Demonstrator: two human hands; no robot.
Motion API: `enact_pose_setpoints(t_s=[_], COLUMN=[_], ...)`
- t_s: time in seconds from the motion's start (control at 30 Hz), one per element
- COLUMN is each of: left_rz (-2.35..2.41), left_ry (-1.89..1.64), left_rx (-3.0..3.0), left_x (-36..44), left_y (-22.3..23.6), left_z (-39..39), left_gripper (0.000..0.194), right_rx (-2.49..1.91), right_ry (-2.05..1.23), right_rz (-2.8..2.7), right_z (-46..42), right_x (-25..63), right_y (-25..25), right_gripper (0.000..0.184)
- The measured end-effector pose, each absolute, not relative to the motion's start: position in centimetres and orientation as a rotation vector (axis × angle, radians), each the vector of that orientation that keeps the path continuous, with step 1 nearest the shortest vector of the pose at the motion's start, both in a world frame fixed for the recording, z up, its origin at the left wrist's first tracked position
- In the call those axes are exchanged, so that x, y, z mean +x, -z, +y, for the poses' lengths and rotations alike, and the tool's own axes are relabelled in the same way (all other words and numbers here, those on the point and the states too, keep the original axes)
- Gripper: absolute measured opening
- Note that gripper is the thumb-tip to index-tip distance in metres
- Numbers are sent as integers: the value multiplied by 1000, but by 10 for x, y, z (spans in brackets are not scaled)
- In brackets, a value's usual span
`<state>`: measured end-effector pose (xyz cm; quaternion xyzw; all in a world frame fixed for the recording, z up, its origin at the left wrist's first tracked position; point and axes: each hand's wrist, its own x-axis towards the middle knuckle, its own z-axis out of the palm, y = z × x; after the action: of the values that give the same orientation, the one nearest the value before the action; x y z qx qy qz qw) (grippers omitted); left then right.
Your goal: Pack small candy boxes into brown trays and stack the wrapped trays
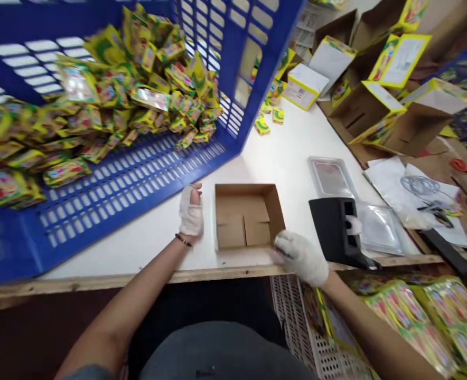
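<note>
An open brown cardboard box [243,211] sits on the white table in front of me, its inside bare with bottom flaps meeting at a slit. Just left of it, my left hand [191,212], in a white glove with bare fingertips, rests on edge on the table. Its fingers are apart and hold nothing; a small gap separates it from the box. At the box's near right corner is my right hand [301,257], also white-gloved. Its curled fingers are smeared by motion, so whether they grip the corner cannot be seen.
A tipped blue crate [138,174] at left holds many small yellow-green packs [110,105]. A black tape dispenser [332,229] and clear plastic lids [332,177] lie right. Printed cartons [380,105] pile up at back right. Below the table edge stands a white basket [297,322].
</note>
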<state>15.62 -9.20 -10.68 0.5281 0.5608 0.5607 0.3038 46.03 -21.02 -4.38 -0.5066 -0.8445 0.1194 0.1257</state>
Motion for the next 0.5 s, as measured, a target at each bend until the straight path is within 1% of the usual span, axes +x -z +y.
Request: enact_pose_setpoints(t_s=[0.07,0.13,0.17,0.2,0.27,0.33,0.4,0.43,0.47,0.5], left_rz=[1478,1542,1596,1657,1788,1912,1990,2012,2031,2055], left_ry=[-1422,-1332,-1270,-1186,-974,-708,-422,-298,-198,-129], left_rx=[1646,1833,1906,1981,2100,2199,2296,2322,2323,2300], left_x=[118,86,73,62,48,44,47,51,55,59], left_y=[94,85,83,82,82,85,87,87,88,89], left_z=[-113,-130,-134,-135,-128,-115,-101,-95,-90,-86], left_gripper=[44,41,40,40,38,39,49,53,56,58], right_rx=[-1350,-1242,-1193,-1149,-1064,-965,-840,-796,-751,-807], right_ry=[-402,-485,-492,-462,-310,-83,178,277,334,288], right_rz=[-2573,-2531,-2475,-2411,-2301,-2238,-2206,-2163,-2117,-2060], right_z=[-229,-231,-227,-219,-194,-161,-126,-109,-93,-79], right_x=[438,429,428,428,426,415,389,370,349,325], right_y=[43,35,29,21,1,-32,-82,-113,-145,-176], right_gripper=[20,14,21,34,54,67,75,74,69,64])
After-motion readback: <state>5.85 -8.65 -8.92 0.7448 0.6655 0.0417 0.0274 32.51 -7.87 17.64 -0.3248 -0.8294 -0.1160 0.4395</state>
